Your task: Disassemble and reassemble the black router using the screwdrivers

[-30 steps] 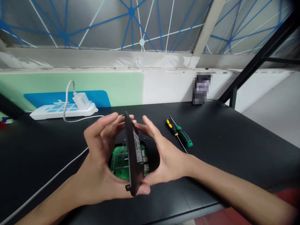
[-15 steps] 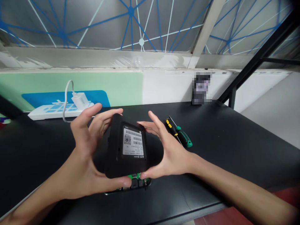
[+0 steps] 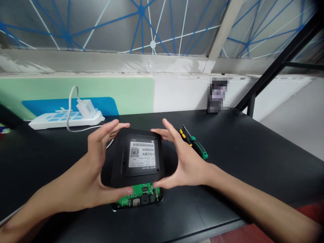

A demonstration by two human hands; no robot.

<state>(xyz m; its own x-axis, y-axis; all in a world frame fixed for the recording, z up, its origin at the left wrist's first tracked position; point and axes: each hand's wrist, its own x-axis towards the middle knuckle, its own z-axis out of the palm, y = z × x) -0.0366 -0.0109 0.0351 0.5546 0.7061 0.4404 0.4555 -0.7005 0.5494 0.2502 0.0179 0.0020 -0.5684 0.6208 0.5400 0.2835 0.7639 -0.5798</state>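
Between my two hands is a black plastic cover with a white printed label and a QR code facing up. My left hand grips its left side, thumb at the near edge and fingers at the far edge. My right hand holds the right side the same way. Beneath the cover, a green circuit board sits in a black tray on the table. Its near edge shows with several connectors; the cover hides the rest.
Two screwdrivers, one with a green-and-black handle and one black and yellow, lie right of my right hand. A white power strip with a plugged-in charger stands at the back left. A blurred upright object leans against the wall.
The cover has turned flatter, so its label faces up more squarely. More of the green board shows below it. My left hand has shifted slightly right.
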